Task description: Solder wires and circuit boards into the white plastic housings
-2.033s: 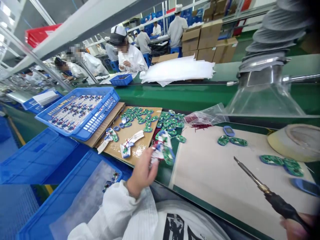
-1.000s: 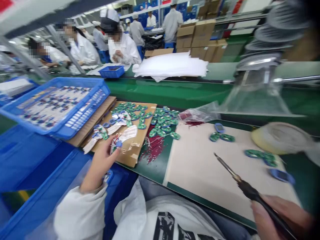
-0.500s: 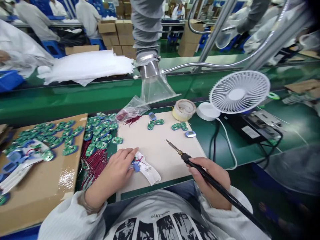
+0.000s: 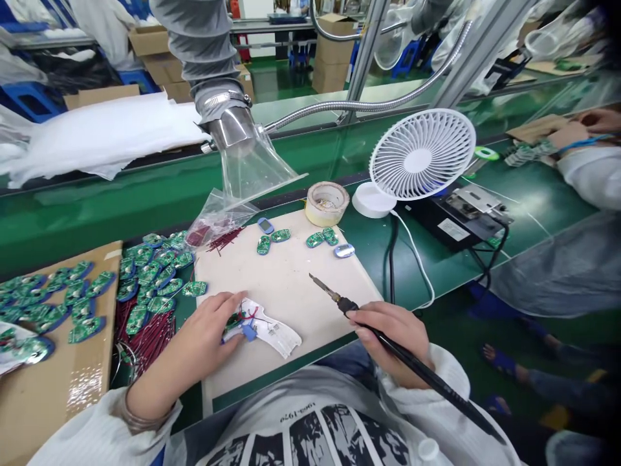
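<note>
My left hand [image 4: 201, 340] rests on the beige work mat [image 4: 286, 285] and pinches the near end of a white plastic shell [image 4: 272, 331] that carries a small green board, a blue part and red wires. My right hand [image 4: 395, 336] is wrapped round the black handle of a soldering iron [image 4: 339, 301]; its metal tip points up and left over the mat, a short way right of the shell. A few green circuit boards [image 4: 272, 241] and small blue parts lie at the mat's far edge.
A heap of green boards [image 4: 150, 272] and red wires [image 4: 145, 333] lies left of the mat, beside a cardboard sheet [image 4: 63, 382]. Behind stand a clear fume hood [image 4: 247, 165], a tape roll [image 4: 327, 202], a white fan [image 4: 422, 154] and a black station [image 4: 456, 217]. Another person's arm [image 4: 589, 165] is at the right.
The view swung from the blue crates at the left to the mat. My left hand carried a white shell over and set it on the mat. The soldering iron stays in my right hand.
</note>
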Tool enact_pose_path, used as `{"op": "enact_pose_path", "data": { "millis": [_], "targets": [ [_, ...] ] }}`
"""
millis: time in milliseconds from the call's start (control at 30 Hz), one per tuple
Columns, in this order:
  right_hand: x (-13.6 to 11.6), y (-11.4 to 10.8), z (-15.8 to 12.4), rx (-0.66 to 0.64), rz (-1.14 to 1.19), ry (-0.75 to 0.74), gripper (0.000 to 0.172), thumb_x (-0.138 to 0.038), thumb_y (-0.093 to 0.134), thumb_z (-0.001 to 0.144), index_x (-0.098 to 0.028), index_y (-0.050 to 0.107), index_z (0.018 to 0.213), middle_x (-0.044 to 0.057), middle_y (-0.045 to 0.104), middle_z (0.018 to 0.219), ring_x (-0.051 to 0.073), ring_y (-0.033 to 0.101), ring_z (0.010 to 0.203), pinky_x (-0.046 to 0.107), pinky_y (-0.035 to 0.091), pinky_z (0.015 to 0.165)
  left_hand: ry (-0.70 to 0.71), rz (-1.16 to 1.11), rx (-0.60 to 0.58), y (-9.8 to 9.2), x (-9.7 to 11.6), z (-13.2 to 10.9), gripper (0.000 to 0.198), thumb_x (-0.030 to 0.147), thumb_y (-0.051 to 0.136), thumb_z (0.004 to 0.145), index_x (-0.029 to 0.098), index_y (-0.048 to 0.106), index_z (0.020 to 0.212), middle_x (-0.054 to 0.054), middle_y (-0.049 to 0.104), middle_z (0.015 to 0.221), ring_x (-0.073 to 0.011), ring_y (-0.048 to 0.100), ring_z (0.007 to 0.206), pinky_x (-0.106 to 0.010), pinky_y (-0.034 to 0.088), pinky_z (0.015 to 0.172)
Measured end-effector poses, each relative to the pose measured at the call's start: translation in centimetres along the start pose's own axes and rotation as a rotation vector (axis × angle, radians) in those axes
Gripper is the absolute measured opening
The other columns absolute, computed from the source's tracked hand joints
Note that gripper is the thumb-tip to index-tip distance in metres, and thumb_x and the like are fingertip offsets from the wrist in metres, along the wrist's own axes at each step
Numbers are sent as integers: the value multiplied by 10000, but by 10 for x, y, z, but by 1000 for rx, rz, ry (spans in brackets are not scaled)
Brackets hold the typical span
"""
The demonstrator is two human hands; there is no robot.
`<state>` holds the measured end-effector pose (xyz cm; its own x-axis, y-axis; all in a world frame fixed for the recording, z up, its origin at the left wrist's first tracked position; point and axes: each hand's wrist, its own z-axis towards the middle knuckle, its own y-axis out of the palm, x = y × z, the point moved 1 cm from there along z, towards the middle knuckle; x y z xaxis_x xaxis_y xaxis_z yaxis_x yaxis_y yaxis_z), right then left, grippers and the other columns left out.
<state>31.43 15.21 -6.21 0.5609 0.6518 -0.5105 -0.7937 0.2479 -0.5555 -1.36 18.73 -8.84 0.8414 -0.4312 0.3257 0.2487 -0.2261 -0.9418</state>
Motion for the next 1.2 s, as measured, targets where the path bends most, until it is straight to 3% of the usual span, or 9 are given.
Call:
{"op": "enact_pose_path", "data": {
  "millis": [100, 233, 333, 467, 733, 900, 1067, 1133, 1200],
  "targets": [
    [2, 0, 1, 7, 9, 0, 168, -179, 532, 918, -208, 649, 1034, 30, 691, 756, 156, 677, 665, 244, 565, 589, 35, -22, 32, 2, 5, 4, 602, 267, 558, 822, 185, 417, 1402, -128, 577, 1276, -284, 548, 1193, -443, 462, 1026],
    [3, 0, 3, 17, -8, -20, 171, -167, 534, 913, -213, 641, 1037, 39, 693, 776, 165, 680, 666, 254, 567, 583, -20, -93, 69, -11, 1, 19, 628, 420, 584, 836, 163, 420, 1385, -142, 584, 1272, -279, 597, 1112, -444, 494, 979],
    [4, 1, 5, 17, -12, -11, 176, -172, 535, 911, -232, 637, 1042, 30, 701, 782, 173, 689, 676, 263, 580, 591, -160, -119, 115, -23, -3, 47, 531, 449, 527, 854, 138, 499, 1283, -122, 645, 1136, -247, 653, 910, -416, 539, 845],
    [3, 3, 6, 18, -12, -13, 175, -170, 532, 908, -232, 641, 1029, 30, 705, 784, 167, 690, 670, 256, 580, 586, -279, -39, 96, -28, 1, 94, 421, 364, 499, 863, 107, 553, 1192, -106, 682, 1015, -260, 659, 903, -404, 515, 845],
    [3, 2, 2, 21, -50, -2, 180, -148, 536, 903, -228, 640, 1026, 31, 693, 775, 165, 683, 675, 257, 568, 576, -286, 162, 152, -19, 11, 140, 416, 453, 546, 854, 83, 591, 1039, -172, 671, 978, -327, 653, 938, -417, 513, 818],
    [2, 0, 2, 23, -43, -1, 179, -145, 539, 908, -234, 635, 1030, 24, 683, 756, 162, 674, 669, 251, 553, 566, -197, 126, 122, -17, 18, 134, 236, 303, 530, 852, 114, 629, 952, -140, 672, 940, -280, 646, 907, -388, 515, 825],
    [7, 7, -4, -18, 96, 91, 194, -283, 490, 996, -215, 633, 1108, 31, 672, 772, 158, 661, 688, 262, 551, 614, 115, -72, 64, -12, 36, 94, 313, 258, 610, 823, 163, 617, 1121, -109, 658, 1112, -260, 597, 1069, -409, 470, 972],
    [11, 17, -5, -67, 130, 145, 244, -351, 478, 1012, -202, 649, 1099, 34, 659, 776, 146, 645, 665, 251, 532, 599, 107, -163, 119, -16, 47, 76, 324, 292, 624, 827, 166, 617, 1125, -123, 651, 1140, -289, 579, 1096, -467, 446, 989],
    [12, 26, -1, -98, 91, 138, 218, -337, 519, 997, -194, 671, 1061, 45, 663, 818, 145, 649, 683, 239, 528, 607, 28, -386, 180, -26, 65, 60, 216, 334, 597, 858, 174, 636, 998, -94, 679, 991, -251, 619, 947, -426, 493, 885]
  ]
}}
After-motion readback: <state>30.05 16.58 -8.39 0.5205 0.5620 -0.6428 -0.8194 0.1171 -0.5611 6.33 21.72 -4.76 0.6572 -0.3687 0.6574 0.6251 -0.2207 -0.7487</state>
